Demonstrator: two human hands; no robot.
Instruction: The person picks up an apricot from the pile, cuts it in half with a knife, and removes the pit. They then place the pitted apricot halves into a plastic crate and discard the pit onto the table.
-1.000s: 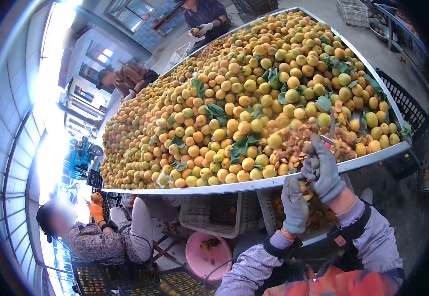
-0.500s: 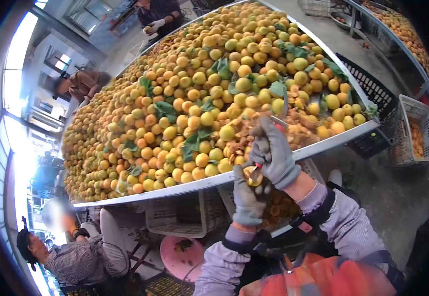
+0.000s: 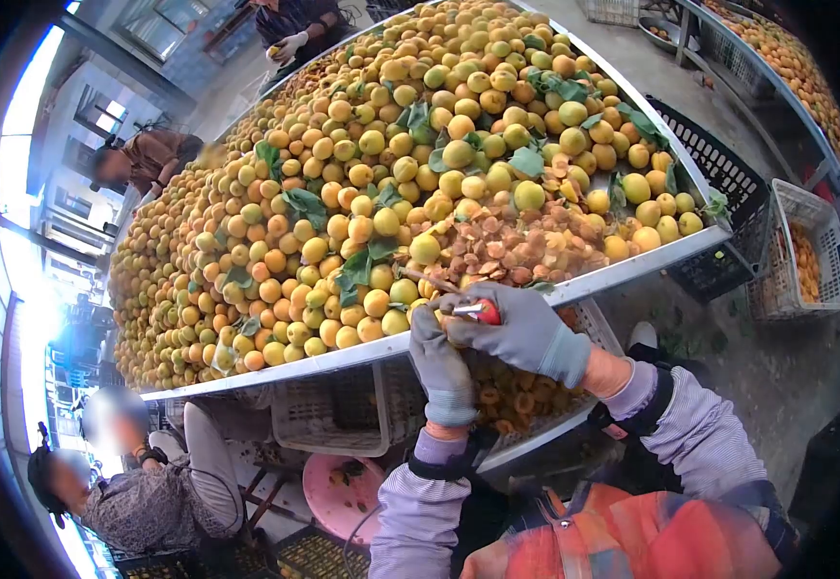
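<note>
My right hand (image 3: pixel 526 333), in a grey glove, is closed around a small red-handled tool (image 3: pixel 481 311) with a short metal end. Against it, my left hand (image 3: pixel 439 367), also gloved, has its fingers curled; what it holds is hidden behind the fingers. Both hands touch at the near edge of a large metal-rimmed table (image 3: pixel 343 365) heaped with yellow-orange fruits (image 3: pixel 375 303) and green leaves (image 3: pixel 306 206). Just beyond my hands lies a pile of brownish pits and scraps (image 3: pixel 507 241). A brown stick-like piece (image 3: pixel 430 280) shows beside my fingertips.
Below my hands, a crate (image 3: pixel 526 400) holds fruit halves. Another crate (image 3: pixel 333 439) and a pink basin (image 3: pixel 343 487) stand under the table's left side. Crates (image 3: pixel 806 307) are at right. One person (image 3: pixel 159 507) sits at lower left; others (image 3: pixel 154 159) work across the table.
My hands have moved left and closer together, with the red tool now turned sideways. The cut fruit seen between them earlier no longer shows. The view has shifted slightly.
</note>
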